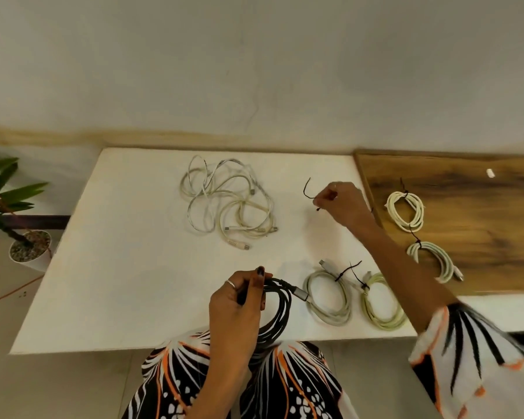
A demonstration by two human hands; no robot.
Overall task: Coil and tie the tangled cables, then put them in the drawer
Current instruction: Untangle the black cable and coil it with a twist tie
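Done: four coiled, tied cables. Two lie on the white table point(133, 237), a grey coil point(330, 297) and a green coil point(381, 303) side by side; two white coils point(406, 211) point(433, 261) lie on the wooden board point(466, 207).

In hand: black cable point(277, 309), coiled, gripped by the left hand point(239, 300), not yet tied. The right hand point(341, 202) pinches a black tie point(307, 190) above the table.

Left: a tangled white bundle point(227, 201) at the table's far side. No drawer in sight; nothing appears stowed.
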